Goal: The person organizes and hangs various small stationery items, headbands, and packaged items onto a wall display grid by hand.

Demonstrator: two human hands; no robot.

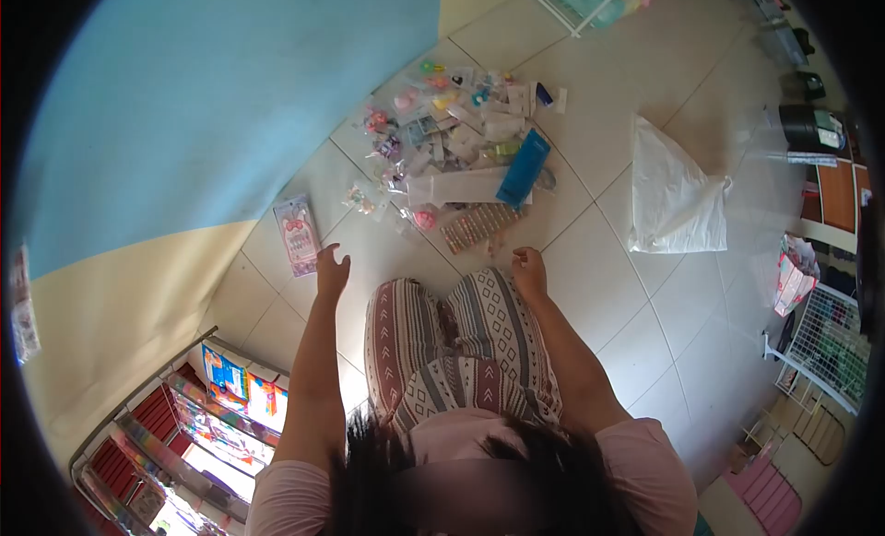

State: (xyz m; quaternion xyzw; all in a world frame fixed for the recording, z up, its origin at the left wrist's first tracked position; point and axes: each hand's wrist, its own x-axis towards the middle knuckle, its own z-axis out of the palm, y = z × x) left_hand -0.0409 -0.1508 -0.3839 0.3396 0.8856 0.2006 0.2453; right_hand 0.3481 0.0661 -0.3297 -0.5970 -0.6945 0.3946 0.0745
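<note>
My left hand (333, 269) is held above the floor with its fingers loosely bent and apart, and nothing shows in it. Closest to it is a pink flat package (297, 236) with a bow print, lying by the wall. On the other side, my right hand (529, 274) has half-curled fingers and no visible object in them. Just beyond it lies a clear sheet with rows of small coloured pieces (482, 225). A blue flat packet (524, 167) rests on a heap of small plastic-wrapped items (452, 130). A pink round item (424, 220) sits at the heap's near edge.
A white plastic bag (678, 195) lies on the tiles to the right. A white wire rack (576, 9) stands at the far end. The blue and cream wall (249, 103) bounds the left. A display rack (184, 388) is at lower left, and a wire basket (825, 338) at right.
</note>
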